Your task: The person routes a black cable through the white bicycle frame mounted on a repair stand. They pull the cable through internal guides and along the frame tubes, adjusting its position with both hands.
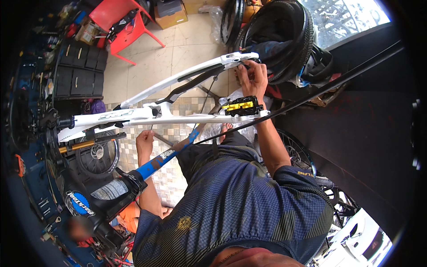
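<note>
A white bicycle frame (147, 114) stretches across the view in front of me, its forked rear end pointing right. My right hand (253, 79) is closed, thumb and fingers bent around the tip of the frame's far arm, next to a small dark part. Below that hand, a black and yellow block-like part (241, 107) sits at the end of the near arm. My left hand (144, 140) is under the frame with its fingertips pinched together. A thin line seems to rise from them, but what they hold is too small to make out.
A blue and black repair stand (153, 164) slants up from the left below the frame. A long black bar (320, 91) crosses on the right. Tyres (284, 40), a red chair (119, 26) and black drawers (80, 71) stand farther off. Another person in orange (130, 217) is at lower left.
</note>
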